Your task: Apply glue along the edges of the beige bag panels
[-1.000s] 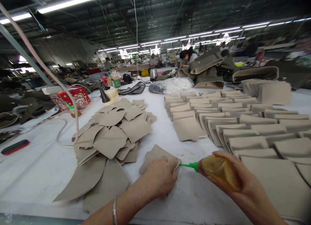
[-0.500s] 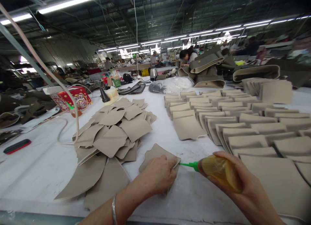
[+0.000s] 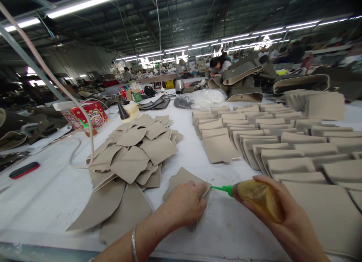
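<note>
My left hand point(image 3: 188, 202) is closed on a beige-grey piece point(image 3: 181, 179) lying on the white table, its fingers at the piece's right corner. My right hand point(image 3: 285, 209) is wrapped round a soft bottle of amber liquid point(image 3: 258, 198), tilted sideways. The bottle's thin green nozzle point(image 3: 224, 190) points left, its tip right by the corner under my left fingers. Whether the tip touches the edge I cannot tell. To the left of my left hand spreads a loose pile of similar pieces point(image 3: 131, 162). Overlapping rows of pieces point(image 3: 260, 141) stand at the right.
A black and red object point(image 3: 24, 170) lies at the left. Behind the pile are a black cone point(image 3: 122, 111), a red patterned box point(image 3: 87, 115) and a hanging hose point(image 3: 89, 134). Clear plastic point(image 3: 200, 98) and dark bag-like parts point(image 3: 243, 79) are at the back; a person point(image 3: 219, 64) bends beyond.
The view has shifted slightly, moving most things a little to the right. Both hands keep nearly the same pose, with the nozzle tip still near the piece's corner.
</note>
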A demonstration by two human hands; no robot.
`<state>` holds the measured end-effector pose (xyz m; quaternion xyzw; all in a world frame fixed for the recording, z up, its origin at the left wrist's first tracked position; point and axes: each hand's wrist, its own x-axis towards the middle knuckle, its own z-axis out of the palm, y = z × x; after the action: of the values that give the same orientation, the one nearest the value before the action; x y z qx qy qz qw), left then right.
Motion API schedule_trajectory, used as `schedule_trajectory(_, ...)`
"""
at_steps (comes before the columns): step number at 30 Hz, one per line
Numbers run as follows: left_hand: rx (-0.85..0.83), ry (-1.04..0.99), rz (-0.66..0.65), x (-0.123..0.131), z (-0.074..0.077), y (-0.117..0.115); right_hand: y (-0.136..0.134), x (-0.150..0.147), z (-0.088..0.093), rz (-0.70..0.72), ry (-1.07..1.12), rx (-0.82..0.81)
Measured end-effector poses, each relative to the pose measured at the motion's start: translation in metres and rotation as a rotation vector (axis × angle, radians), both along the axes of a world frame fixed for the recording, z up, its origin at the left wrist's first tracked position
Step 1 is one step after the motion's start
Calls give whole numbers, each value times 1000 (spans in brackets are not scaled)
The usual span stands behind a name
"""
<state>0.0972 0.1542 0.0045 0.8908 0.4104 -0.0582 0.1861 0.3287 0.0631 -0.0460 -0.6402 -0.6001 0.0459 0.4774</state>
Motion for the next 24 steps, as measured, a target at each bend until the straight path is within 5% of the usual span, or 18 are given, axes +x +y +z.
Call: schedule_trajectory(24, -35, -29, -3, -6, -4, 1, -12, 0, -12, 124, 159, -164)
